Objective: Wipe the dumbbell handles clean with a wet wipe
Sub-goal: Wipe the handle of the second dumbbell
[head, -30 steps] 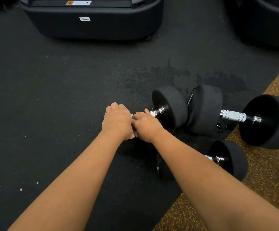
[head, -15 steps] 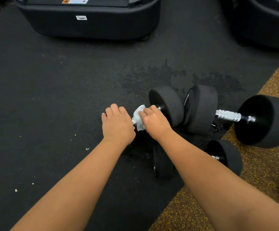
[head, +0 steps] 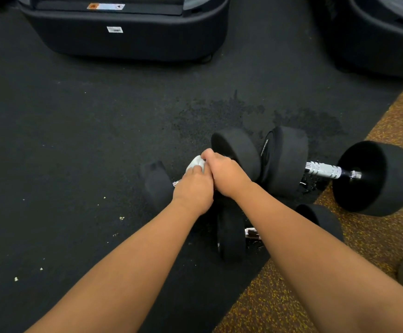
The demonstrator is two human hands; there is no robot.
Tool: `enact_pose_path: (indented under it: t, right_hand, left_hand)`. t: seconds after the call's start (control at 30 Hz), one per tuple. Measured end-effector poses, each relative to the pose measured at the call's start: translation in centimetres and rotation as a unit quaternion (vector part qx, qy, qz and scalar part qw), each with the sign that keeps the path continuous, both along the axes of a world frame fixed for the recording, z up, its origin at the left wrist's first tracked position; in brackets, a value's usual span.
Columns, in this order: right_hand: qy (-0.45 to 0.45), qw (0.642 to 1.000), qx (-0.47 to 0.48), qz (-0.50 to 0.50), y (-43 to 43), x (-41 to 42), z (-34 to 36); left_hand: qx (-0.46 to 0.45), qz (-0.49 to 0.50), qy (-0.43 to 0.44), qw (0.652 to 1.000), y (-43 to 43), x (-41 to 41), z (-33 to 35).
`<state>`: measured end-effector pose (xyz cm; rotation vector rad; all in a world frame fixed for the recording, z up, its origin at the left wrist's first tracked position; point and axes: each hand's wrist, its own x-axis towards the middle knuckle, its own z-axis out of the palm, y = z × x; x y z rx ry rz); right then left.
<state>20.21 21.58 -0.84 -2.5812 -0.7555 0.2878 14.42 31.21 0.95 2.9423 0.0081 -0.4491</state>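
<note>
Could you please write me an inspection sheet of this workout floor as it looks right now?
Surface: black rubber floor with a dark wet-looking patch; speckled brown mat on the right.
Job's things: white wet wipe bunched on the handle of the left dumbbell; large dumbbell handle bare; near dumbbell partly hidden by the right arm.
Clutter: pale crumbs on the floor.
Grips: left hand and right hand both closed at the wipe.
Cables: nothing seen.
Surroundings: black machine bases behind.
</note>
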Motion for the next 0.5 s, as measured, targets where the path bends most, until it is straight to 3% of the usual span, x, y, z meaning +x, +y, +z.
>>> enact_pose_path:
  t: [0.1,0.27,0.5]
  right_hand:
    - [-0.105,0.993,0.025,0.050,-0.7,0.1,-0.8]
    - [-0.207,0.973,0.090,0.037,-1.4,-0.1,-0.9]
    - [-0.209,0.970,0.078,-0.091,-2.7,1.5,-0.9]
  left_hand:
    - [0.034,-0.015,0.004,0.999,-0.2,0.0,-0.1]
    - [0.084,-0.011,-0.005,0.996,-0.4,0.5,-0.5]
    - [0.089,0.028,-0.039,0.995,-0.9,1.3,-0.5]
